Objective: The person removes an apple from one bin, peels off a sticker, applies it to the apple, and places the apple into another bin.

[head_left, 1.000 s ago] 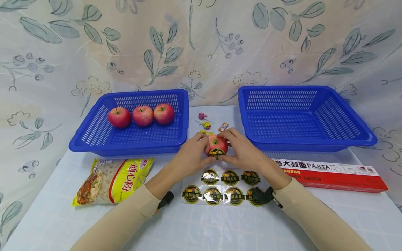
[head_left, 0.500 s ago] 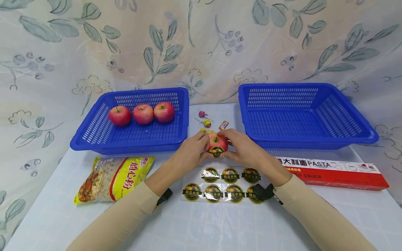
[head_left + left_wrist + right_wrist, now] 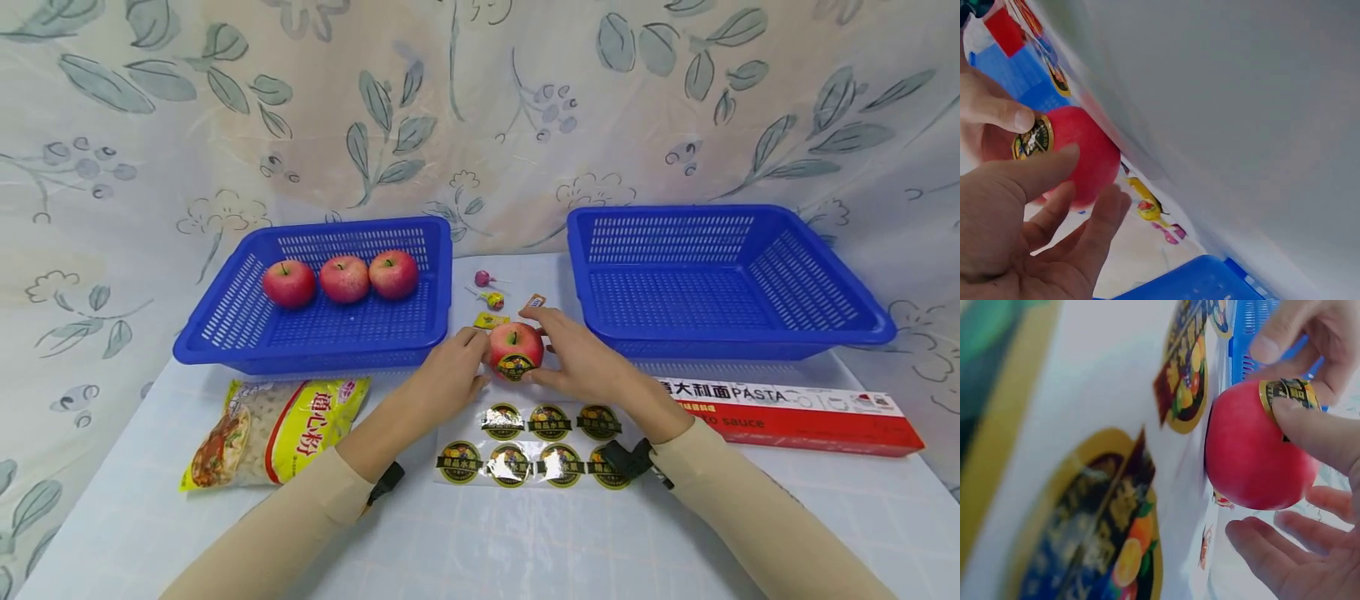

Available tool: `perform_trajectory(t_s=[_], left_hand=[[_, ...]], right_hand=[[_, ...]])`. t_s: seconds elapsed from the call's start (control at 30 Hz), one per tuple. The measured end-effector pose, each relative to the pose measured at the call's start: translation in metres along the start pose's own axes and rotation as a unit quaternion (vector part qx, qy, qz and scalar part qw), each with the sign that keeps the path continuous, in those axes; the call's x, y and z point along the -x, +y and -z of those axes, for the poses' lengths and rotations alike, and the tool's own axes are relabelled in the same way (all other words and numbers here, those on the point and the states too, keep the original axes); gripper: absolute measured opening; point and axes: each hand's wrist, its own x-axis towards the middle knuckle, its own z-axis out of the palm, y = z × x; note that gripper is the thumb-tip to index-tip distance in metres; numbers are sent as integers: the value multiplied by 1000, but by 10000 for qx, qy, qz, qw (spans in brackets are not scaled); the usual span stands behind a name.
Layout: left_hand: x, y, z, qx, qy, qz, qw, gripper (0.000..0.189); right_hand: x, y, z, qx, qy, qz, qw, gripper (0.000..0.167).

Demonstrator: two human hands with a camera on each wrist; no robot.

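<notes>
A red apple (image 3: 516, 337) sits on the table between the two hands. A round black-and-gold sticker (image 3: 516, 367) is on its near side. My right hand (image 3: 581, 358) holds the apple from the right, its thumb on the sticker's edge in the right wrist view and its fingers around the far side. At the apple's left, my left hand (image 3: 450, 371) has loosely bent, spread fingers; in the left wrist view its thumb overlaps the apple. Just nearer than the apple lies a clear sheet (image 3: 480, 429) with several matching stickers.
A blue basket (image 3: 352, 354) holding three apples (image 3: 344, 279) stands at the left, another blue basket (image 3: 735, 337) at the right. Lollipops (image 3: 492, 300) and wrapped candies (image 3: 491, 320) lie behind the apple. A pasta bag (image 3: 281, 433) and a pasta box (image 3: 795, 417) flank the arms.
My left hand has loosened from the apple and drawn slightly left, leaving more of the apple and a yellow candy showing. The right hand has stayed at the apple.
</notes>
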Motion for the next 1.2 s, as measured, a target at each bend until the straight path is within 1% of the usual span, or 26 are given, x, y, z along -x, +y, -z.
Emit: perform_trajectory(t_s=[0.1, 0.23, 0.33, 0.4, 0.5, 0.57, 0.63, 0.67, 0.77, 0.83, 0.9, 0.97, 1.07, 1.13, 1.2], left_hand=[[4, 1, 1, 79, -203, 323, 9992, 23], [6, 1, 3, 138, -386, 596, 9974, 26], [5, 1, 3, 156, -500, 618, 9967, 30], [3, 1, 3, 120, -522, 567, 9970, 32], [-2, 1, 4, 65, -533, 463, 9975, 36], [-7, 1, 5, 101, -514, 370, 9979, 37], [-13, 3, 5, 257, -548, 273, 9978, 38], [-15, 4, 5, 367, -563, 214, 9975, 37], [-23, 10, 3, 900, -699, 127, 9934, 40], [-30, 14, 1, 1229, -858, 200, 9885, 43], [-38, 19, 0, 1462, -930, 266, 9845, 48], [-48, 23, 1, 1559, -887, 298, 9833, 51], [-63, 28, 3, 1553, -743, 307, 9846, 56], [-73, 33, 3, 1763, -704, 350, 9812, 59], [-82, 38, 1, 2053, -725, 436, 9750, 64]], right_hand=[[-1, 2, 1, -91, -84, -57, 9999, 87], [1, 3, 3, -254, -175, -31, 9995, 80], [7, -3, 9, -288, -178, -43, 9994, 78], [12, -11, 16, -301, -175, -38, 9994, 77], [19, -22, 32, -714, -217, -50, 9972, 76], [22, -27, 44, -1054, -289, -76, 9940, 75], [25, -29, 57, -1365, -393, -166, 9897, 76], [27, -29, 64, -1406, -441, -235, 9888, 76], [31, -24, 84, -1387, -494, -328, 9886, 77], [31, -18, 97, -1399, -509, -385, 9881, 77], [31, -10, 110, -1441, -543, -456, 9870, 76], [29, -2, 124, -1467, -584, -563, 9858, 75], [23, 12, 142, -1385, -628, -732, 9856, 77], [19, 23, 152, -1242, -583, -794, 9874, 77], [16, 33, 159, -1131, -542, -830, 9886, 77]])
